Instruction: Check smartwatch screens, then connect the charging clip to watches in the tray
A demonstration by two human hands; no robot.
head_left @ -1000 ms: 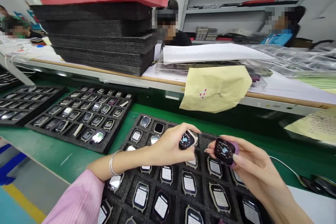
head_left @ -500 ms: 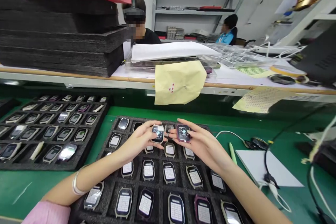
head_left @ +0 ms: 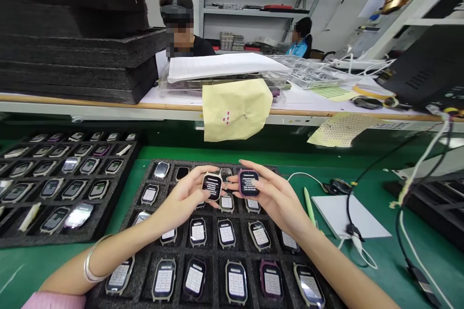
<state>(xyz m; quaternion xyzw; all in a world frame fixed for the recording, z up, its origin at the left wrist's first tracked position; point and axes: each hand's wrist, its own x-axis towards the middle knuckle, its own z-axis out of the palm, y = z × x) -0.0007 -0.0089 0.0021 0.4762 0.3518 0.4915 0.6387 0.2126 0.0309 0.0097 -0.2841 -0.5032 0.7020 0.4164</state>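
Observation:
My left hand point(head_left: 192, 190) grips a light-framed smartwatch point(head_left: 212, 186), its thumb at the lower edge of the screen. In my right hand point(head_left: 270, 188) is a purple-framed smartwatch point(head_left: 248, 183), with the thumb against its right side. Both screens are lit with white text lines on black, too small to read fully. The two watches are side by side, a little apart, over a black foam tray point(head_left: 213, 248). Several more strapless watches lie in its compartments, most with white lists on their screens; my hands and forearms hide some of them.
A second foam tray of watches point(head_left: 105, 193) lies at the left. On the right are a green pen point(head_left: 309, 206), a white pad point(head_left: 353, 217) and cables. Black foam trays point(head_left: 72, 58) are stacked on the shelf. Two people sit beyond it.
Both held screens have switched from dial-like pictures to white text lists on black. The view has shifted slightly right; both hands keep their watches over the tray.

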